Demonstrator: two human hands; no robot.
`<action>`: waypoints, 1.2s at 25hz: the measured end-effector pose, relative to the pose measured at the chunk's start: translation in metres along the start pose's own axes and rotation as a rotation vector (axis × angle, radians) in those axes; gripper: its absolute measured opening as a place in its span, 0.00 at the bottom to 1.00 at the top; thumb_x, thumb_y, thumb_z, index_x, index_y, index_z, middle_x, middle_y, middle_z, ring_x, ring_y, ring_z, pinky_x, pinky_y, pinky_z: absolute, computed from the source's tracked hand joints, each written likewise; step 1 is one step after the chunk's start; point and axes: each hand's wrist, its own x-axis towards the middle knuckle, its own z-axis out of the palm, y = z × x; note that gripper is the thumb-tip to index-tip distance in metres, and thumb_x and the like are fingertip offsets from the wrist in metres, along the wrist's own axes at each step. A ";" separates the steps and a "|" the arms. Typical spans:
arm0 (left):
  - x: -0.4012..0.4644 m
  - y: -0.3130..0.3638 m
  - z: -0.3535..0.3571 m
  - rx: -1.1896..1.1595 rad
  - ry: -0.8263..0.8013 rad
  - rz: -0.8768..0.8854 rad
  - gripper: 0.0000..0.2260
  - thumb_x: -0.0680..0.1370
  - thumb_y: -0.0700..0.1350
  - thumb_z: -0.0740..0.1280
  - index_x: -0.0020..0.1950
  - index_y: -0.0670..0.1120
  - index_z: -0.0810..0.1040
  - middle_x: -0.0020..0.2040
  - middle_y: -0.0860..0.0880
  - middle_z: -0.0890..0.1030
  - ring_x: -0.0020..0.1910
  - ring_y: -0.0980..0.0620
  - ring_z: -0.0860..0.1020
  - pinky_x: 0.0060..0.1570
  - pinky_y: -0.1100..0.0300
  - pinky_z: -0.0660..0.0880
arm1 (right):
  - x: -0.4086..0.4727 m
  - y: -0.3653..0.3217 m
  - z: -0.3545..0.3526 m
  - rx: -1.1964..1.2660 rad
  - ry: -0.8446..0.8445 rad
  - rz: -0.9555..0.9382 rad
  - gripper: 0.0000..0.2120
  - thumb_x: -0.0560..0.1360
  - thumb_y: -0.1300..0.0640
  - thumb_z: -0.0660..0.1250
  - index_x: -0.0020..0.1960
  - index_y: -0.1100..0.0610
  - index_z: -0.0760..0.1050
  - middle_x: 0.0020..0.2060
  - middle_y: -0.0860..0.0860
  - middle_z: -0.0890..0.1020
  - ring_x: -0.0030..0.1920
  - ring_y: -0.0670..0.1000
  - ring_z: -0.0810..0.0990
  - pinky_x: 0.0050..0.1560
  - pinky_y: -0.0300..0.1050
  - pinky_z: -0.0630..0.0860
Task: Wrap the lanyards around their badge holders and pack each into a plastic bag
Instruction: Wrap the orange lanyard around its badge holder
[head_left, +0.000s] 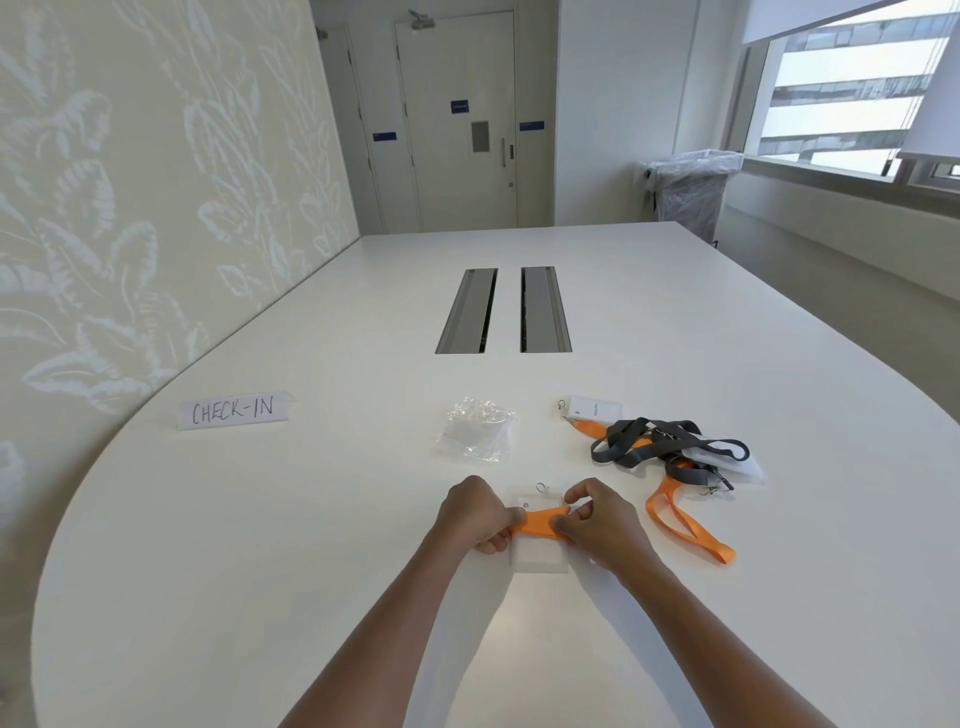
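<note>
A clear badge holder (539, 556) lies on the white table (260, 545) in front of me, with an orange lanyard (540, 522) wound across its middle. My left hand (475, 514) grips the wrapped lanyard at the holder's left edge. My right hand (597, 519) pinches the lanyard at the right edge, near its metal ring. Crumpled clear plastic bags (478, 428) lie just beyond. To the right sits a tangle of grey lanyards (660, 441) and another orange lanyard (685, 530) with their badge holders (595, 408).
A folded paper sign reading CHECK-IN (232, 410) stands at the left of the table. Two recessed cable slots (504, 312) run down the table's middle. A patterned wall borders the left; a plastic-covered bin (691, 187) stands by the window.
</note>
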 end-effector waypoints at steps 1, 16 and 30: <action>-0.001 -0.002 -0.001 -0.102 -0.025 -0.020 0.12 0.75 0.47 0.74 0.45 0.36 0.84 0.39 0.41 0.86 0.32 0.48 0.83 0.42 0.57 0.83 | 0.000 0.001 0.000 0.004 0.007 -0.010 0.11 0.71 0.51 0.75 0.49 0.48 0.76 0.33 0.47 0.82 0.37 0.46 0.79 0.34 0.40 0.72; -0.003 -0.006 0.007 -0.036 0.137 0.044 0.08 0.70 0.49 0.78 0.37 0.49 0.81 0.34 0.48 0.85 0.34 0.47 0.84 0.45 0.55 0.84 | -0.003 0.004 0.001 -0.010 0.022 -0.058 0.09 0.73 0.51 0.74 0.50 0.48 0.77 0.36 0.48 0.82 0.38 0.46 0.78 0.35 0.39 0.73; 0.020 -0.043 0.005 -0.423 0.301 0.148 0.05 0.77 0.47 0.71 0.45 0.46 0.81 0.32 0.51 0.81 0.28 0.54 0.77 0.32 0.60 0.76 | 0.031 -0.001 -0.013 0.119 0.024 -0.022 0.11 0.82 0.48 0.61 0.50 0.54 0.77 0.41 0.52 0.82 0.41 0.51 0.80 0.45 0.49 0.77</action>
